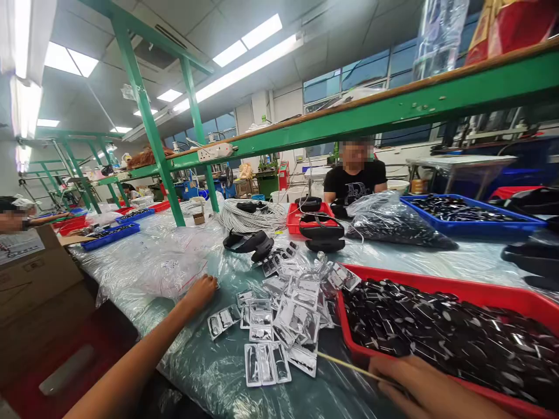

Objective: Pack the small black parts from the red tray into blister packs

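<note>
My left hand rests on the plastic-covered table with its fingers curled under, just left of a heap of small clear packets. What it holds, if anything, is hidden. My right hand sits at the bottom right, pinching a thin wooden stick whose tip points left toward the packets. Under that hand lies the front rim of a red tray filled with small black parts.
A person in a black shirt sits across the table behind a red bin and a bag of black parts. A blue tray, white cable coil, black headbands and green shelf frame surround us. Cardboard boxes stand left.
</note>
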A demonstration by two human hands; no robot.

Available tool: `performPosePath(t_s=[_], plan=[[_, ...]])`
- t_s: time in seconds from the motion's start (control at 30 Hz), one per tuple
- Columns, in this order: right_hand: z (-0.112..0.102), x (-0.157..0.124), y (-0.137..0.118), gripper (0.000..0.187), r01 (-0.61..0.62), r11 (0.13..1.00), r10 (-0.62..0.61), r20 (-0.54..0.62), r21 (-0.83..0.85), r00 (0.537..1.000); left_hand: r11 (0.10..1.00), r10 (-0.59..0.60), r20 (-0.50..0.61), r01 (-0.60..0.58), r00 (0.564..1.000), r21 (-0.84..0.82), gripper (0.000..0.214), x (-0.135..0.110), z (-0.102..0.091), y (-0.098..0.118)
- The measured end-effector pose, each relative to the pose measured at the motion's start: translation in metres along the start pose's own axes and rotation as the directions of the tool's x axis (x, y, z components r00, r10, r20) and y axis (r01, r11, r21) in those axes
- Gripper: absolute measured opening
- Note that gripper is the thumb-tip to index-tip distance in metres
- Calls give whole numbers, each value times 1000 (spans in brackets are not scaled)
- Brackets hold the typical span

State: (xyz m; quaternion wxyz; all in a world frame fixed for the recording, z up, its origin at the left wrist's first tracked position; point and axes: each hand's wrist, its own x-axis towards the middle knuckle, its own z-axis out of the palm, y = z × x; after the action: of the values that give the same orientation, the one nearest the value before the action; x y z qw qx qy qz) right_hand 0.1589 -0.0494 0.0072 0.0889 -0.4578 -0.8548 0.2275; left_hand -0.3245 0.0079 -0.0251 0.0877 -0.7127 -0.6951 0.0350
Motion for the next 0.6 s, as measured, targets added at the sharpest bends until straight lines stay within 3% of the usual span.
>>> performPosePath(t_s=[0.1,0.27,0.43,0.53,0.6], plan=[[-10,-1,-12,37,20,1000,-19,-31,20,999,1000,25,-32,-25,999,-10,28,-17,1,-1],[0,2,-9,33,73,997,-72,-35,29,997,996,-30,-71,24,997,-83,34,-25,0,-1],[-2,7,-13,36,150,988,-144,-115,48,983,980,-80,-196,41,977,-194,35,-35,-22,1],[-9,8,-27,42,151,982,-116,-264,115,958,952,-138,-322,36,936,-303,43,-69,-33,28],[-10,7,-39,50,165,956,-82,-323,241,943,922,-145,-351,-1,925,-386,46,-99,-33,65]])
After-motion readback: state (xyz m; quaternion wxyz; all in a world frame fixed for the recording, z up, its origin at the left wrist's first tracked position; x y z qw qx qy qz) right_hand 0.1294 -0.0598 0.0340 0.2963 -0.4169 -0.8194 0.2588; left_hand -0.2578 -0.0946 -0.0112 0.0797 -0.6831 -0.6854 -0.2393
